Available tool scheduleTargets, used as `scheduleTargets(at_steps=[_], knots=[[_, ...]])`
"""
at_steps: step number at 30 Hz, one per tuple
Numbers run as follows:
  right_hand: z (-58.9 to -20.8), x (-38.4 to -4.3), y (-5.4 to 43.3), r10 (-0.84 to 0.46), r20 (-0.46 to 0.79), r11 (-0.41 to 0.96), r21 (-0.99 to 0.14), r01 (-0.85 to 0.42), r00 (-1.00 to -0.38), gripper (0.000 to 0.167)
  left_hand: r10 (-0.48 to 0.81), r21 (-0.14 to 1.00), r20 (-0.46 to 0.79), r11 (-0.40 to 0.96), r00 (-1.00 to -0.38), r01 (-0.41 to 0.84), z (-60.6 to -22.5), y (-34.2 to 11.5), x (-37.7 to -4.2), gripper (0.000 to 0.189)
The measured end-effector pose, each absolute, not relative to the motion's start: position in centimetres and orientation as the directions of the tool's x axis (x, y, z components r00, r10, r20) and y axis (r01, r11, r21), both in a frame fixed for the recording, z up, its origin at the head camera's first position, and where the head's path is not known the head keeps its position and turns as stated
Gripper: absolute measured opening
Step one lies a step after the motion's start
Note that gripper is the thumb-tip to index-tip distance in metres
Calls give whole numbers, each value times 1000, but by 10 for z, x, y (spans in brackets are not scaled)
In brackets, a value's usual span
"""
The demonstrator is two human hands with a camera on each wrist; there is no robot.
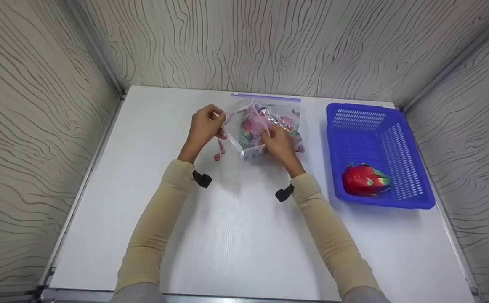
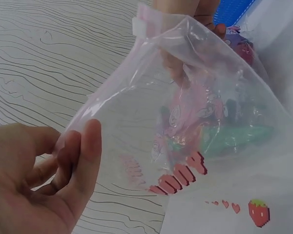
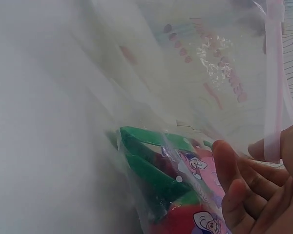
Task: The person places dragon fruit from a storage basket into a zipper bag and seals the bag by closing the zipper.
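A clear zip bag (image 1: 234, 145) with a pink zip edge and red strawberry print stands tilted above the table, its mouth spread between my hands. My left hand (image 1: 205, 124) pinches the left side of its rim; in the left wrist view a white slider (image 2: 140, 28) sits at the far end of the zip. The right hand (image 1: 280, 144) pinches the opposite rim, thumb against the pink strip (image 3: 272, 97). Behind it lies a second bag with a purple zip (image 1: 265, 97) and cartoon print. A red and green fruit-like thing (image 3: 178, 214) shows through the plastic.
To the right stands a blue plastic basket (image 1: 333, 147) with slotted walls. A red dragon fruit (image 1: 364, 180) with green tips lies in its near end. Patterned panels (image 1: 244, 46) enclose the white table (image 1: 244, 252) at the back and both sides.
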State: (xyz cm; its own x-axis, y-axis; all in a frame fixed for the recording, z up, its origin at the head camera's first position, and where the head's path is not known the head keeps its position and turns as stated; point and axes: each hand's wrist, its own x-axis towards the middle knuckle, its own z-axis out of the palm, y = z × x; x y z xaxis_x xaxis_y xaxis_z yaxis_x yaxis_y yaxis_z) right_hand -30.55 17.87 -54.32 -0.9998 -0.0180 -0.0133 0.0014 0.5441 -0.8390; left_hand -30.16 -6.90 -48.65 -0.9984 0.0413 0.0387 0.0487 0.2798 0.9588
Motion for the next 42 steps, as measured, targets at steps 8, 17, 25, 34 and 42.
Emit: scheduleTargets(at_steps=[8, 17, 25, 34, 42], knots=[[-543, -306, 183, -91, 7, 514, -856, -53, -996, 33, 36, 970, 54, 235, -998, 61, -491, -61, -302, 19], [-536, -307, 201, -159, 35, 536, -837, -116, -987, 36, 33, 979, 67, 190, -997, 73, -497, -59, -304, 18], [-525, -308, 219, -244, 100, 534, -816, -220, -965, 38, 20, 984, 59, 170, -998, 61, -499, -59, -306, 19], [-515, -306, 243, -304, 126, 542, -792, -281, -944, 39, -22, 985, 48, 164, -999, 44, -497, -60, -307, 19], [-507, -305, 266, -302, 115, 583, -763, -279, -946, 42, -64, 993, 20, 120, -998, 13, -497, -65, -310, 20]])
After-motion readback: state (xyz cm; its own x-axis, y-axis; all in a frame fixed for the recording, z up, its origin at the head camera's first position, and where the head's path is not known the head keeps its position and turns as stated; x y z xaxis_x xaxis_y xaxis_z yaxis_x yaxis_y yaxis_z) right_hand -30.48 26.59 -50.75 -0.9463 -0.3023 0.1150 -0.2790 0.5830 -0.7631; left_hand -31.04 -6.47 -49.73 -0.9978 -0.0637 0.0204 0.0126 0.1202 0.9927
